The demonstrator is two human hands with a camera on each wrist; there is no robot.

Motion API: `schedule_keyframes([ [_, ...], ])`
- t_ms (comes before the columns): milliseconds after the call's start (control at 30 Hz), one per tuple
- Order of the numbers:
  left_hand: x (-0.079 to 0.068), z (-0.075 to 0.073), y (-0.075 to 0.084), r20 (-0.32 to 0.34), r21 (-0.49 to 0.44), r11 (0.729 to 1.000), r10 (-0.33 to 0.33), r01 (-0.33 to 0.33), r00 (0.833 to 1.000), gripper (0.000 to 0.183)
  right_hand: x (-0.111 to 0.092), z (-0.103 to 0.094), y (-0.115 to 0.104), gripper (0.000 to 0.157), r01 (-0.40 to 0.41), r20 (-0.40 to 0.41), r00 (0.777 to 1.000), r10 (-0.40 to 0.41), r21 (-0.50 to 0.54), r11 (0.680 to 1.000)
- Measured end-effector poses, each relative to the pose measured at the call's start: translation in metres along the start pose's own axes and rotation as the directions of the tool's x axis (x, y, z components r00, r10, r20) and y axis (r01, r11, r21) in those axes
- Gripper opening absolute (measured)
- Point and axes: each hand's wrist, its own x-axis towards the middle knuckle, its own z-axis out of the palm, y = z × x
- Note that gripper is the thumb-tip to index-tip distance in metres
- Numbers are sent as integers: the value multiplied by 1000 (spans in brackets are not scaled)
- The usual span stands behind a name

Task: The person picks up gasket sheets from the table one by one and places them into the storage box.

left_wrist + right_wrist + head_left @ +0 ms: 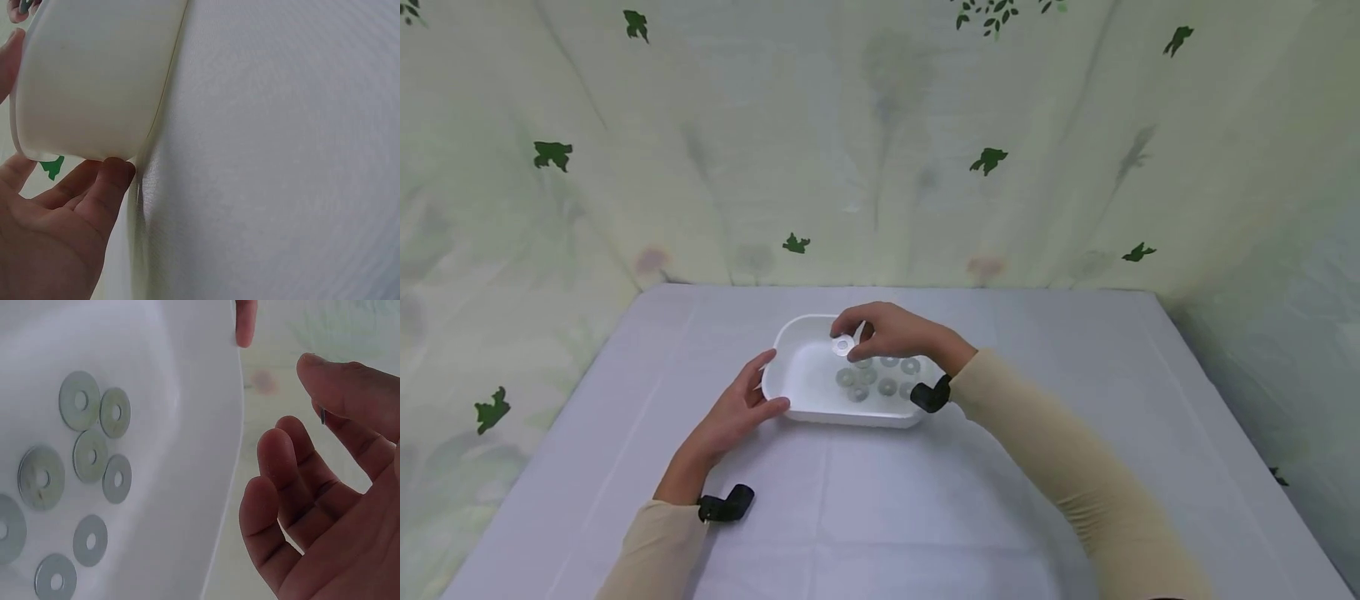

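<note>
A flat metal washer (843, 345) is pinched between the thumb and forefinger of my right hand (891, 330), raised over the white tray (801, 354). In the right wrist view that held washer (322, 415) shows edge-on as a thin sliver, and the other fingers are loosely bent. My left hand (737, 412) grips the tray's left end, fingers at the far corner and thumb at the near one. The left wrist view has the fingertips touching the tray's outer wall (94, 81). Several washers (44, 497) lie flat inside, mostly toward the right end.
A white cloth (865, 508) covers the table under the tray. Behind and at the sides hangs a pale curtain (820, 150) with green leaf shapes. Each wrist carries a black camera (727, 503), the right one close above the tray's near right corner.
</note>
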Motion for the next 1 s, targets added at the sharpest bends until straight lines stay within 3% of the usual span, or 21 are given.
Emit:
schedule_keyframes([
  [367, -2, 0, -5, 7, -51, 998, 25, -24, 1000, 87, 18, 24, -8, 38, 34, 65, 997, -33, -19, 999],
  [1000, 3, -1, 1, 27, -66, 997, 40, -38, 999, 88, 22, 31, -10, 36, 45, 72, 997, -40, -68, 997],
])
